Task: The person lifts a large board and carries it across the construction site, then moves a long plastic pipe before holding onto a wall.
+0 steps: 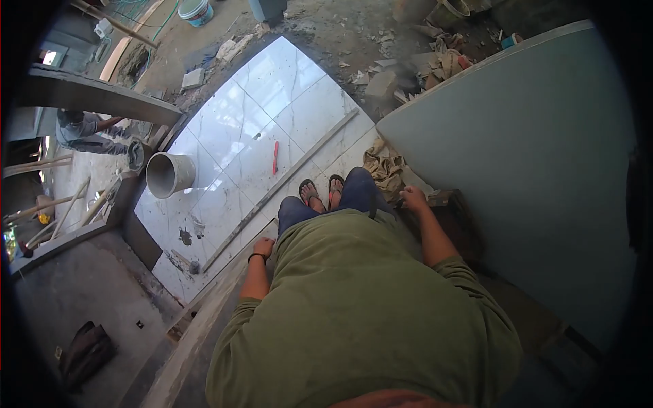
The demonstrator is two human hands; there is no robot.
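Observation:
My left hand (263, 248), with a dark band at the wrist, hangs beside my left thigh with its fingers curled; whether anything is inside is hidden. On the other side, my right hand (413, 199) is held near a crumpled brown sack (386, 170), its fingers bent together around something too small to make out, if anything. Past my sandalled feet lie glossy white marble-look tiles (231, 156). A long straight bar (279, 187) crosses them diagonally, and a red tool (275, 158) rests beyond it. A mallet (193, 266) lies by the tiles' near left edge.
A pale bucket (169, 175) lies tilted on the tiles at the left. A grey-green panel (524, 149) rises at the right. Another person (88, 132) bends over beyond the low wall (102, 92) at the left. Rubble (391, 81) lies past the tiles.

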